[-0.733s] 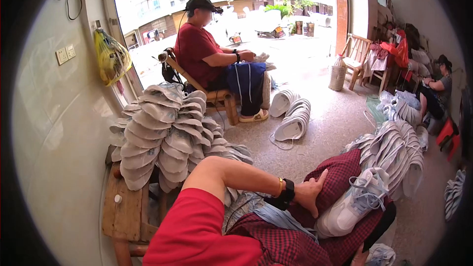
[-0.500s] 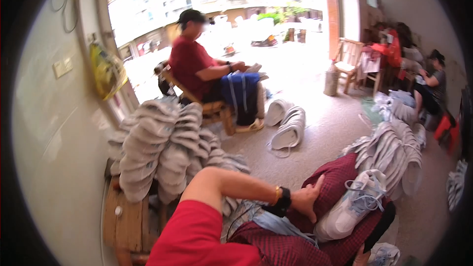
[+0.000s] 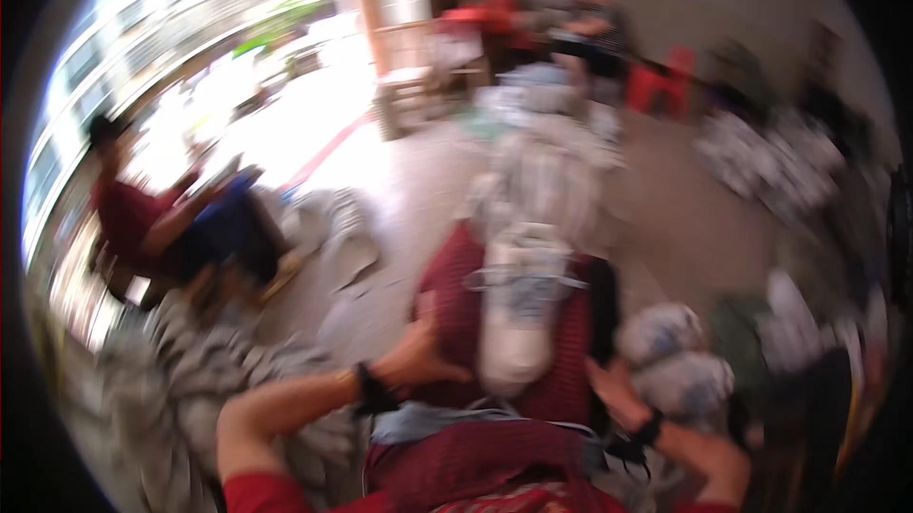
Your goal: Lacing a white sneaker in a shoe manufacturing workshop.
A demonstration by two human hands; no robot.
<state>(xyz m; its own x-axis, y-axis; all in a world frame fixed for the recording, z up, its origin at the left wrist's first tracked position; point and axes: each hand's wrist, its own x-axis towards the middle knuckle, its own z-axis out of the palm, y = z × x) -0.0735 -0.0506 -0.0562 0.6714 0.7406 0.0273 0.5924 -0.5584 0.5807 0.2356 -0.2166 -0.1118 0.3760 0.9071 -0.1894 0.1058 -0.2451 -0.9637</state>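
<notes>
A white sneaker (image 3: 518, 328) with pale blue laces lies on the dark red checked cloth over my lap (image 3: 447, 275), between my two hands. My left hand (image 3: 423, 356) is open to the left of it, thumb and fingers apart, holding nothing. On the other side my right hand (image 3: 620, 396) is also open, its fingers stretched along the edge of my lap beside two more white sneakers (image 3: 683, 385). A bundle of light blue laces (image 3: 423, 425) rests across my waist. Motion blur softens the whole view.
Pale shoe uppers are stacked ahead of my knees (image 3: 542, 175) and heaped at left (image 3: 190, 380). A short shoe row (image 3: 338, 232) lies near a seated person in red (image 3: 133, 199). Farther back are a wooden chair (image 3: 407, 71), a red stool (image 3: 663, 82) and another seated person (image 3: 594, 33).
The view has swung to the right, so the seated person in red now appears at the far left. My right hand and forearm have come into fuller view. The sneaker remains on my lap.
</notes>
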